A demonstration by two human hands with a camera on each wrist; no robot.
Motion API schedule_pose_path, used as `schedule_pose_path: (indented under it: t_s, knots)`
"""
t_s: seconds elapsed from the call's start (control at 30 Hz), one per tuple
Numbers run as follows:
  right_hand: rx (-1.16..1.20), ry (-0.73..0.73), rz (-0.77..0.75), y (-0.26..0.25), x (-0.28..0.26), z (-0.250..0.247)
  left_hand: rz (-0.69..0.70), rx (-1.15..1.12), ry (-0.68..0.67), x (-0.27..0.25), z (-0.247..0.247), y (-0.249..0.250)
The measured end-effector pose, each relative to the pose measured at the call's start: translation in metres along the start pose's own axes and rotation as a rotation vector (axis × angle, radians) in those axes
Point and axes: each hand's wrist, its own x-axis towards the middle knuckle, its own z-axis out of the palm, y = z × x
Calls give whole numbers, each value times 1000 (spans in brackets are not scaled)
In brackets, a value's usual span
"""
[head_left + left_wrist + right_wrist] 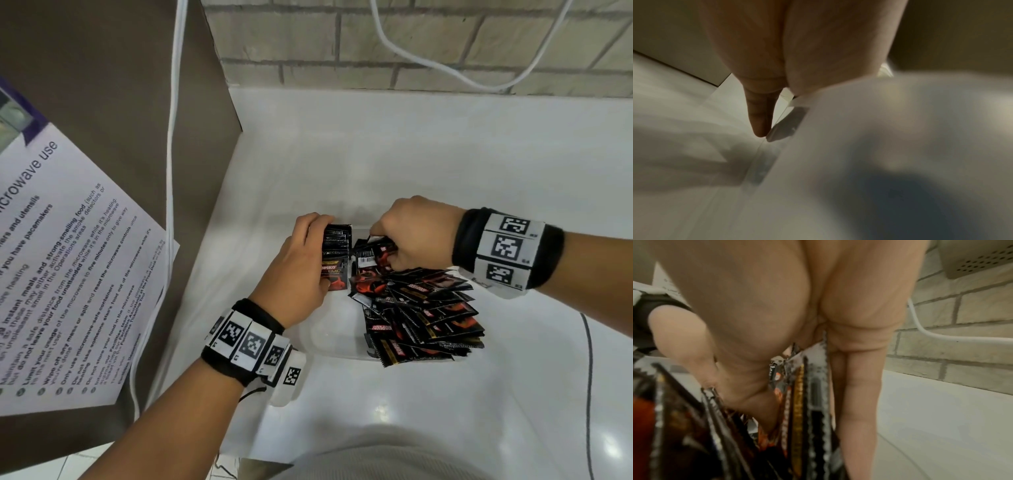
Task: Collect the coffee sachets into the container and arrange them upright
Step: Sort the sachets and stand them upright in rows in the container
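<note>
Left hand: we are seeing our left hand [301, 270] curling round a stack [337, 255] of black sachets, fingers over the far edge, thumb side nearest us; the stack is standing on edge at the far left of the container [318, 339].
Right hand: our right hand [416, 236] is gripping a few sachets [375, 253] from above, just beside the stack; in the right wrist view the fingers [857, 394] are pressing against their serrated edges.
Pile: the rest of the sachets [424, 315] are lying fanned and tilted, overlapping one another, at the right of the container and spilling over its near right rim.
Container: clear plastic, sitting on the white table [445, 164]; its near left part is showing bare.
Left wrist view: blurred; we are making out only one straight fingertip [759, 123] at the container's rim.
Around: a microwave notice [65, 260] is lying to the left, a white cable [173, 137] is running beside it, and a brick wall [376, 41] is standing behind the table.
</note>
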Motion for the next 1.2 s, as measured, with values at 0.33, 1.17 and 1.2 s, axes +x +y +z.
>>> schedule_pose_path:
  t_s: [0.33, 1.17, 1.2]
  knots:
    - [27, -128, -56, -2, 15, 4, -16, -3, -15, 0, 0, -2]
    - [581, 232, 205, 32, -47, -31, -32, -3, -15, 2, -2, -3]
    - [619, 248, 223, 33, -50, -35, -31, -3, -16, 2, -3, -2]
